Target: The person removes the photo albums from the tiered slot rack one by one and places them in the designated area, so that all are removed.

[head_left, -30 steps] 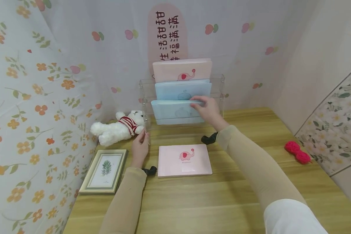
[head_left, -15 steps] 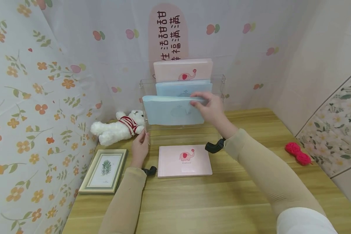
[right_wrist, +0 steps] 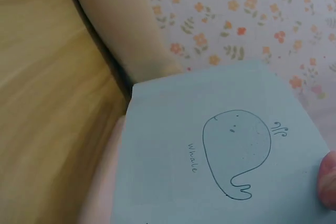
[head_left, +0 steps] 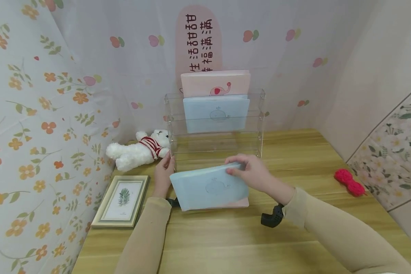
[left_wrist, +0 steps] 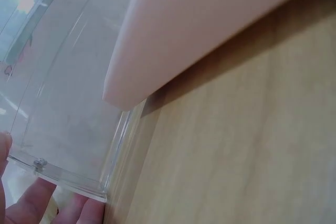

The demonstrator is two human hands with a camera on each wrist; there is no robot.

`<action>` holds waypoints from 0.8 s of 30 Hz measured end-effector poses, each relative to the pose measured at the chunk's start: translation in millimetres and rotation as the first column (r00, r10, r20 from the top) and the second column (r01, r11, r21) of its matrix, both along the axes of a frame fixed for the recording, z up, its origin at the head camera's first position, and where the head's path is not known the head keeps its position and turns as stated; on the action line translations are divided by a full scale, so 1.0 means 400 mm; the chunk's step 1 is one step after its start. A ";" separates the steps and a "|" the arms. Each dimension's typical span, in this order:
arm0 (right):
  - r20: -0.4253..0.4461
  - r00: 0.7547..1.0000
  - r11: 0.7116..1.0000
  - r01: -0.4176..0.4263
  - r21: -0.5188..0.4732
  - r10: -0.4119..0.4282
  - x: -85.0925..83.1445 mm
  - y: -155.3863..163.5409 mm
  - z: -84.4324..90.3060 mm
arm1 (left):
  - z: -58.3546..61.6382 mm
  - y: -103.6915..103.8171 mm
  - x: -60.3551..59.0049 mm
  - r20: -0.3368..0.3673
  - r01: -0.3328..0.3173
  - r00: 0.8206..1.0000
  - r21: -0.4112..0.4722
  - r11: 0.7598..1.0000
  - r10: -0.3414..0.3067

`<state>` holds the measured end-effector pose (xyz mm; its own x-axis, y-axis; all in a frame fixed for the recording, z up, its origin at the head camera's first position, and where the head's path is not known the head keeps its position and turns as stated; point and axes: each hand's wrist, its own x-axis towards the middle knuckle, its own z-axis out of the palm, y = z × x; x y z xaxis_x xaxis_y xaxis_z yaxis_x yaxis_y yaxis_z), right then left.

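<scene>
Stuff around me on the wooden desk (head_left: pixel 294 236): a white plush bear (head_left: pixel 137 150) in a red-striped top was lying on its side at the back left, near the floral curtain (head_left: pixel 37 125). In front of it a framed leaf print (head_left: pixel 121 200) lay flat near the left edge. Off to the right, well apart from everything, sat a red yarn bundle (head_left: pixel 348 182). On the back wall there was a pink sign (head_left: pixel 198 42) with dark characters.
</scene>
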<state>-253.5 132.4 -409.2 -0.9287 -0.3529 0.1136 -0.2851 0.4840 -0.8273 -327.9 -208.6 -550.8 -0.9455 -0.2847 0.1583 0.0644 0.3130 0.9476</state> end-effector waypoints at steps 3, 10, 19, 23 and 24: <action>0.094 0.995 1.000 -0.027 -0.003 0.027 0.034 0.011 -0.036 | 0.002 0.001 0.001 -0.010 -0.007 1.000 -0.014 1.000 0.007; 0.249 0.968 1.000 -0.022 -0.005 0.022 0.090 0.023 -0.087 | 0.005 0.002 0.002 -0.031 -0.003 1.000 -0.010 1.000 0.003; 0.009 0.993 0.979 -0.121 0.164 0.121 0.117 0.030 -0.134 | -0.002 0.003 0.003 -0.021 -0.026 0.999 -0.029 0.999 0.026; -0.054 0.981 0.949 -0.168 0.268 0.189 0.116 0.034 -0.150 | 0.004 0.006 0.004 -0.015 -0.025 1.000 -0.022 0.999 0.025; -0.051 0.979 0.941 -0.177 0.290 0.200 0.115 0.034 -0.155 | 0.007 0.007 0.006 -0.014 -0.023 1.000 -0.018 1.000 0.022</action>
